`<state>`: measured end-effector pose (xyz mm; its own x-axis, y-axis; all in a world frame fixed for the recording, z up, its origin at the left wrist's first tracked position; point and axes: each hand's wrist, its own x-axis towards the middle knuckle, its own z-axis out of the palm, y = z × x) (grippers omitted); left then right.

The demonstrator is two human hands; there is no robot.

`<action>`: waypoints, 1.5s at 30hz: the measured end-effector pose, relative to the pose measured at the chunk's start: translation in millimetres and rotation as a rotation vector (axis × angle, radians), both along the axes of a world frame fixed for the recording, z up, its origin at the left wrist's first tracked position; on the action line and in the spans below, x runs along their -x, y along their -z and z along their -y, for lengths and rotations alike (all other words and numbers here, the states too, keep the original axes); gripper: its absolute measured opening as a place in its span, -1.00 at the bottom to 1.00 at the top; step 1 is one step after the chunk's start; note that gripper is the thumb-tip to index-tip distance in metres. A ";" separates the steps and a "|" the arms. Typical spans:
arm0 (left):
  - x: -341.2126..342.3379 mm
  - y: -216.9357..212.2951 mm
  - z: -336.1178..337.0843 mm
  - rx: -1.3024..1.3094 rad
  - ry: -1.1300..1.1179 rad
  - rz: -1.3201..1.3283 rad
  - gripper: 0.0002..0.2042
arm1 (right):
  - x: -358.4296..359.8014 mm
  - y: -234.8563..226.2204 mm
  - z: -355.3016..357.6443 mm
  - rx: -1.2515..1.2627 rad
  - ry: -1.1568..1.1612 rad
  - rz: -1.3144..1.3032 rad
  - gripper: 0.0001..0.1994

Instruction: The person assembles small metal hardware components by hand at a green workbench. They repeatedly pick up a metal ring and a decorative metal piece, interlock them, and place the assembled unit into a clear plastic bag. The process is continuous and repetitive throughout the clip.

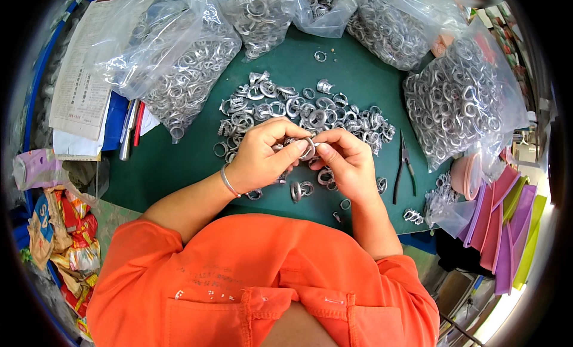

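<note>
Fingers [282, 127] of the left hand [259, 155] and of the right hand [353, 168] meet near the center, thumbs bent inward, pinching a silver-gray ring [309, 149] between them. Further gray pieces partly show beneath the left fingers; whether they too are gripped cannot be told.

Below the hands spreads a dark green tabletop [203, 153], with the worker's bright orange top [274, 245] filling the foreground at six o'clock. Clear plastic bags packed with gray rings line the far side: a bulging bag [143, 42] at ten o'clock, a narrower bag [262, 34] just before twelve, a squat bag [325, 28] just after it, a full bag [388, 36] at one and a tall bag [507, 105] at two. A loose heap of rings [322, 111] lies just beyond the hands at twelve o'clock.

Printed papers [83, 66] rest at ten o'clock, crumpled wrappers [77, 233] between eight and nine, and pink, purple and green strips [495, 233] between three and four. Slim pliers [404, 155] lie at three o'clock, tips toward twelve. A red pen [139, 123] sits between nine and ten, a silver bracelet [227, 181] circles the left wrist, and a small stray ring [320, 56] lies past the heap, just after twelve.
</note>
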<state>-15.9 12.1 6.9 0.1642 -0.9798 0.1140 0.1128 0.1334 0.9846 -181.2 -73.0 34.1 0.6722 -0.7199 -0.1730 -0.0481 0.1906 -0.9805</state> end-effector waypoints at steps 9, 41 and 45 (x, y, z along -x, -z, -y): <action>3.5 -4.6 -3.0 0.019 -0.021 -0.033 -0.90 | 1.6 -7.6 -2.7 0.490 -0.033 -0.121 -0.92; 7.0 -9.2 -3.0 0.130 -0.109 0.378 -0.67 | -7.2 4.7 -15.7 1.084 0.154 -0.127 -0.75; 7.7 -11.0 -7.3 0.079 -0.134 0.327 -0.69 | -10.4 -6.8 -18.5 0.971 0.142 -0.171 -0.79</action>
